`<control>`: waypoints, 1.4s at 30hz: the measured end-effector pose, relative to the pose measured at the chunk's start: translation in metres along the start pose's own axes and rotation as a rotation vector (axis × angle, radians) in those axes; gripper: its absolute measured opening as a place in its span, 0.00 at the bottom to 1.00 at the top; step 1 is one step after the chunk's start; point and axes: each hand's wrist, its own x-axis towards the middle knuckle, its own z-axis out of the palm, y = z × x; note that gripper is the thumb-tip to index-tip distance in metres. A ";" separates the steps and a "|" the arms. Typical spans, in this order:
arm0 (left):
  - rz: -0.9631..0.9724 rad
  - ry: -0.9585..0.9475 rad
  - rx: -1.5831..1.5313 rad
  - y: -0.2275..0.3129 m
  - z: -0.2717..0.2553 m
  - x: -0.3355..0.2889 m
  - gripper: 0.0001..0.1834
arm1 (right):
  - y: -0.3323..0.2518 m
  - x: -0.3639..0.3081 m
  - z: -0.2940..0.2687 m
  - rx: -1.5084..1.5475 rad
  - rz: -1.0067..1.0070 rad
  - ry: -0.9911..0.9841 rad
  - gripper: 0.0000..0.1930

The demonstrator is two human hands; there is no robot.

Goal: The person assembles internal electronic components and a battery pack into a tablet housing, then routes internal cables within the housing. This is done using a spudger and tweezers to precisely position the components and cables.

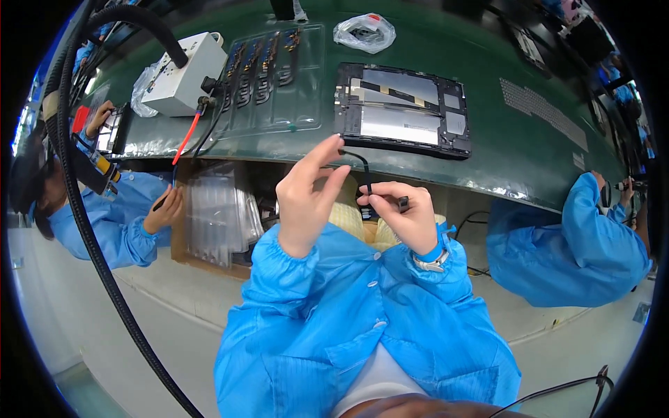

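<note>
A thin, bent black cable strip (pixel 367 172) spans the gap between my hands, in front of the bench edge. My right hand (pixel 406 214) pinches its lower end between thumb and fingers; a small dark piece (pixel 403 203) also shows at those fingers, too small to name. My left hand (pixel 311 191) is raised with thumb and index finger apart, the strip's upper end close by the index fingertip. Whether that fingertip touches it I cannot tell. Just beyond lies an opened tablet-like device (pixel 404 125), a black frame with silver battery panels, flat on the green bench (pixel 306 148).
A clear tray (pixel 306 104) holds rows of similar black cables, beside a white box (pixel 188 73) with a black hose. A plastic bag (pixel 364 33) lies at the back. Co-workers in blue sit left (pixel 118 216) and right (pixel 557 244). Below the bench is a carton (pixel 179 237) of clear sleeves.
</note>
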 end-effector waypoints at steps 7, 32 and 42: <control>0.247 -0.042 0.116 -0.002 0.009 0.000 0.11 | -0.003 -0.006 -0.011 -0.041 -0.043 0.013 0.11; 0.440 0.135 0.151 -0.004 0.035 0.011 0.10 | -0.010 0.029 0.006 -0.414 -0.591 0.422 0.12; 0.497 0.090 0.845 -0.086 -0.024 0.060 0.08 | -0.005 0.024 -0.040 -0.312 -0.444 0.441 0.10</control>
